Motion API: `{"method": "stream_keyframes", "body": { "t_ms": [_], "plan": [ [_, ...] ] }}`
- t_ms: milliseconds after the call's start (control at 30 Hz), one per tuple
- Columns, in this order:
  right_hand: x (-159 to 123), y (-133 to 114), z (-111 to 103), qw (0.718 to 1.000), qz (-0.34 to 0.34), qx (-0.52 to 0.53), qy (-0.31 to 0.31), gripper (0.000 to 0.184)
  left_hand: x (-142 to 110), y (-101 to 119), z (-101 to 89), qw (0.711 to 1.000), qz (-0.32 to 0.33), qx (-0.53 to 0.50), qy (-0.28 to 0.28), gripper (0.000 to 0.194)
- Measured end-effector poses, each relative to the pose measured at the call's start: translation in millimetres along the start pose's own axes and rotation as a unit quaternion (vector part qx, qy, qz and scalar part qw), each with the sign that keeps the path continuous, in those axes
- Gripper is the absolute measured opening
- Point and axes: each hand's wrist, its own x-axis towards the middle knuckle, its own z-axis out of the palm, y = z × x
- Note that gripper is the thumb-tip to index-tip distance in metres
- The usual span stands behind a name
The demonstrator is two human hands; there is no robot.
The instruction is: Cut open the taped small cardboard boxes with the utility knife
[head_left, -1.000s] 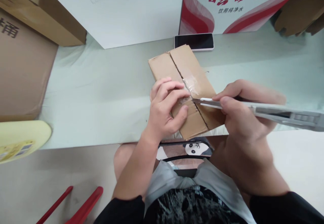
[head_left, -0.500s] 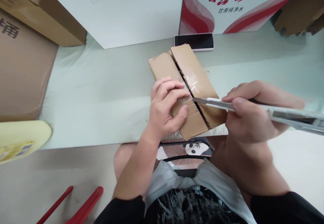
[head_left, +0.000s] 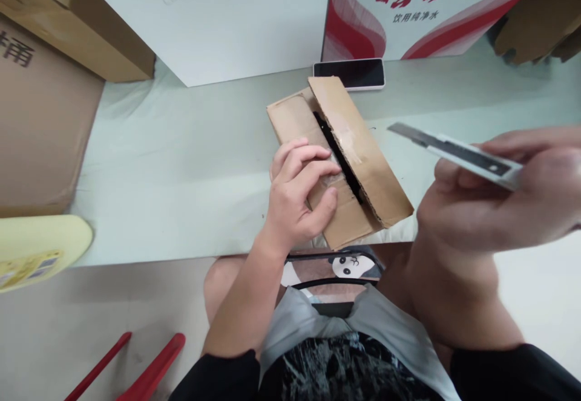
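Observation:
A small brown cardboard box [head_left: 297, 123] lies tilted on the pale green tabletop, with its right-hand flap [head_left: 358, 153] lifted and a dark gap showing along the seam. Clear tape clings to both flaps near the middle. My left hand [head_left: 302, 189] grips the box from the left, curved fingers and thumb pressing on the left-hand flap. Off to the right, my right hand [head_left: 503, 195] is closed around a utility knife [head_left: 458, 150]. The blade is extended, points left and is clear of the box.
Behind the box lies a phone [head_left: 349, 74] against a white and red printed carton [head_left: 422, 32] and a large white panel [head_left: 236, 20]. Bigger cardboard boxes [head_left: 40, 117] stand on the left, above a yellow packet [head_left: 40, 247]. The table's front edge is close to my lap.
My right hand has drawn the knife out of the seam, up and to the right. The box's right-hand flap has risen and the gap is wider. My left hand stays put.

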Motion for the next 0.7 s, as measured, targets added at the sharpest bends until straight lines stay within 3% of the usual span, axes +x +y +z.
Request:
{"method": "stream_keyframes", "body": {
  "t_ms": [33, 100, 200, 367, 500, 600, 700],
  "plan": [
    [-1, -3, 7, 0.998, -0.009, 0.009, 0.063, 0.026, 0, 0, -0.1, 1.000, 0.000, 0.000, 0.000, 0.019],
    [-2, -8, 20, 0.996, -0.003, 0.035, 0.082, 0.029, 0, 0, -0.6, 1.000, -0.001, 0.002, -0.004, 0.020],
    [-3, -11, 29, 0.994, 0.039, 0.097, 0.027, 0.034, 0, -1, -1.3, 1.000, 0.004, 0.002, -0.007, 0.019],
    [0, 0, 22, 0.982, 0.080, 0.171, -0.025, 0.040, 1, -5, -5.0, 1.000, 0.021, -0.011, -0.006, 0.019],
    [4, 14, 27, 0.985, 0.026, 0.165, 0.030, 0.046, 3, -14, -14.2, 1.000, 0.018, -0.004, -0.026, 0.020],
    [5, 22, 30, 0.984, -0.024, 0.158, 0.083, 0.054, 3, -25, -22.9, 1.000, -0.001, -0.009, -0.007, 0.021],
    [3, 28, 25, 0.998, -0.046, 0.035, 0.039, 0.042, 2, -38, -32.8, 0.998, -0.041, -0.032, 0.031, 0.023]
  ]
}}
